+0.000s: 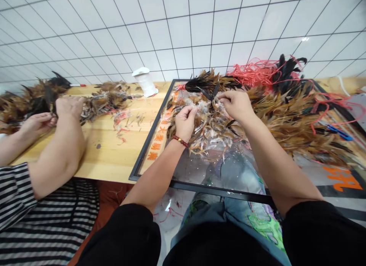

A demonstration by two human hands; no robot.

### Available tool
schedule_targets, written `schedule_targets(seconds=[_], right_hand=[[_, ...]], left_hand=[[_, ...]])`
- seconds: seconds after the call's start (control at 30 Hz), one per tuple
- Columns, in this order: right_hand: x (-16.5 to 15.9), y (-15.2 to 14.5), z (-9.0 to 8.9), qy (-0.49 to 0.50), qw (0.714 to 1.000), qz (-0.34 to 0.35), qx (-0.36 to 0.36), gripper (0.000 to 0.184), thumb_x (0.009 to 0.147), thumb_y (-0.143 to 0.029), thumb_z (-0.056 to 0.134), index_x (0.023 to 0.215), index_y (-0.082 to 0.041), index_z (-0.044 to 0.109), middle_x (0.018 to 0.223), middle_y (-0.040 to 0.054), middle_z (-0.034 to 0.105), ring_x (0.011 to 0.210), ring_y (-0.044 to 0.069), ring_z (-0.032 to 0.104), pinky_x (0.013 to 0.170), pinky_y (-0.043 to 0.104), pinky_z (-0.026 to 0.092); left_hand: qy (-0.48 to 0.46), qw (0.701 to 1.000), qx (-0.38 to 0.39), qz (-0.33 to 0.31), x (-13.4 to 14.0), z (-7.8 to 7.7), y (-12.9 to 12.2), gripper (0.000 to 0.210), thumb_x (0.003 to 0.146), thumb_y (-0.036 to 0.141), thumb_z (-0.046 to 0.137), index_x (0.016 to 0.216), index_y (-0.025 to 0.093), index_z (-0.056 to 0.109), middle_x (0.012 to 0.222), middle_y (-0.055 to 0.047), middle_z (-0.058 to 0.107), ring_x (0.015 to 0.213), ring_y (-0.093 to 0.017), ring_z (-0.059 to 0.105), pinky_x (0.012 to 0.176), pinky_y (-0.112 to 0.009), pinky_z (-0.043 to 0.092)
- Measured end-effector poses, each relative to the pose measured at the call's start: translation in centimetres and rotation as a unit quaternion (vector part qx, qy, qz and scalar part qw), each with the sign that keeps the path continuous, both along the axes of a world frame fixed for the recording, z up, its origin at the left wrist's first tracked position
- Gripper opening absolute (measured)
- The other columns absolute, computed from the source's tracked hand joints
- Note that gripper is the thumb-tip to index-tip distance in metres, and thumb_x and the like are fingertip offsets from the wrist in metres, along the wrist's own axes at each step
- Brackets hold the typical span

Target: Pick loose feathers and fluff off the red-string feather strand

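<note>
Clock positions taken from the centre of the view. At nine o'clock, a co-worker's two hands (70, 105), close together over brown and black feathers (17, 102); striped sleeve (17, 182) between eight and nine. At ten, a red-tipped pen (82, 85) and a ragged heap of brown feathers (110, 96), both on a pale wooden table (100, 151). Near eleven, one white spool (145, 81), standing aslant. At eight, orange characters (156, 142) along the left side of a black-framed clear panel (150, 135). At the centre, the wearer's left hand (185, 123), red bead bracelet (180, 141) at the wrist, fingers curled, thumb and forefinger brought close; whether they grip anything cannot be told. Just right of it, on the panel, the worked pile of tan and whitish feathers (214, 140), dark feather (214, 93) rising from its far part. Between twelve and one, a dark feather bunch (200, 83). At two, the wearer's right hand (236, 105), thumb and finger bent toward each other beside that dark feather; their hold cannot be told. Also toward two, tangled red twine (254, 75) and black feathers (286, 77). At three, a broad mass of brown feathers (286, 121) and a blue item (340, 132), type unclear.
</note>
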State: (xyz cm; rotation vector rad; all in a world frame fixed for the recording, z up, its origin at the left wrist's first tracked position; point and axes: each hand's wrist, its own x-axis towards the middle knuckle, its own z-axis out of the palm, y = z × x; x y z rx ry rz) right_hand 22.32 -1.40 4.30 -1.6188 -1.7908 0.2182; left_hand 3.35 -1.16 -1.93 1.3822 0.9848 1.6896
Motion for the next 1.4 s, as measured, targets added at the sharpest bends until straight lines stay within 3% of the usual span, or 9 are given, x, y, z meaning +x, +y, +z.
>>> schedule_targets(seconds=[0.17,0.37,0.53,0.67,0.83,0.97,1.13,1.23,1.4], right_hand=[[-1.9,-0.4,0.7,0.193,0.969,0.155,0.001,0.024,0.081,-0.024,0.063,0.096,-0.014,0.079,0.09,0.0061,0.078,0.082,0.019,0.068,0.081,0.033,0.052],[-2.0,-0.4,0.5,0.227,0.964,0.136,-0.019,0.019,0.074,-0.023,0.068,0.086,-0.012,0.079,0.074,0.0047,0.073,0.066,0.014,0.06,0.069,0.029,0.048],[-1.8,0.0,0.1,0.249,0.953,0.17,-0.042,0.019,0.073,-0.029,0.071,0.08,-0.013,0.076,0.067,0.0027,0.067,0.06,0.012,0.054,0.062,0.028,0.043],[-1.7,-0.1,0.4,0.2,0.964,0.172,-0.024,0.014,0.075,-0.028,0.069,0.074,-0.014,0.07,0.064,0.0001,0.061,0.061,0.012,0.049,0.062,0.027,0.04],[0.5,-0.5,1.9,0.128,0.981,0.145,0.008,0.009,0.083,-0.021,0.06,0.075,-0.016,0.062,0.07,0.0002,0.059,0.065,0.012,0.047,0.065,0.028,0.038],[1.4,-1.0,2.7,0.067,0.976,0.205,-0.03,0.009,0.084,-0.022,0.059,0.076,-0.018,0.061,0.071,0.0006,0.058,0.066,0.014,0.048,0.066,0.029,0.038],[-0.9,-1.7,2.3,-0.01,0.963,0.263,-0.06,0.008,0.083,-0.018,0.055,0.078,-0.017,0.062,0.07,0.0013,0.062,0.066,0.015,0.052,0.066,0.029,0.038],[-2.2,-1.9,1.9,-0.034,0.965,0.252,-0.058,0.013,0.082,-0.014,0.051,0.081,-0.017,0.064,0.071,0.0029,0.067,0.069,0.017,0.057,0.07,0.029,0.04],[-2.7,-1.8,1.3,-0.095,0.974,0.202,0.019,0.022,0.082,-0.015,0.049,0.089,-0.018,0.07,0.092,0.0087,0.071,0.087,0.023,0.061,0.08,0.033,0.041]], left_hand=[[0.025,0.999,0.022,-0.042,0.0,-0.3,-0.2,0.017,0.081,0.036,0.073,0.077,0.02,0.074,0.077,0.0,0.07,0.075,-0.013,0.06,0.078,-0.026,0.047],[0.018,0.998,0.013,-0.05,0.1,0.0,-0.3,0.011,0.082,0.029,0.074,0.077,0.02,0.074,0.076,0.001,0.07,0.074,-0.011,0.06,0.078,-0.026,0.046],[0.015,0.998,0.003,-0.062,0.2,0.3,-0.7,0.008,0.082,0.025,0.074,0.076,0.02,0.074,0.077,0.0,0.07,0.075,-0.012,0.061,0.08,-0.026,0.047],[0.006,0.997,-0.009,-0.079,0.4,0.4,-1.0,0.01,0.08,0.027,0.077,0.073,0.02,0.074,0.075,0.001,0.07,0.074,-0.011,0.06,0.08,-0.026,0.047],[-0.099,0.985,-0.099,-0.097,0.3,1.0,-0.8,0.012,0.081,0.027,0.076,0.071,0.02,0.073,0.075,0.0,0.071,0.074,-0.01,0.061,0.079,-0.024,0.049],[-0.119,0.967,-0.178,-0.141,0.2,1.7,-1.2,0.016,0.083,0.028,0.073,0.071,0.019,0.07,0.074,-0.002,0.071,0.069,-0.01,0.061,0.07,-0.023,0.049],[-0.124,0.935,-0.262,-0.206,0.6,2.0,-1.9,0.015,0.078,0.025,0.078,0.072,0.016,0.068,0.065,0.0,0.069,0.06,-0.009,0.06,0.061,-0.021,0.048],[-0.114,0.926,-0.273,-0.233,0.6,1.8,-1.8,0.018,0.077,0.029,0.08,0.074,0.017,0.067,0.064,0.001,0.068,0.059,-0.009,0.061,0.061,-0.022,0.048],[-0.101,0.922,-0.252,-0.274,0.2,1.4,-1.5,0.025,0.074,0.038,0.083,0.075,0.016,0.07,0.067,-0.003,0.07,0.063,-0.012,0.064,0.061,-0.024,0.049]])
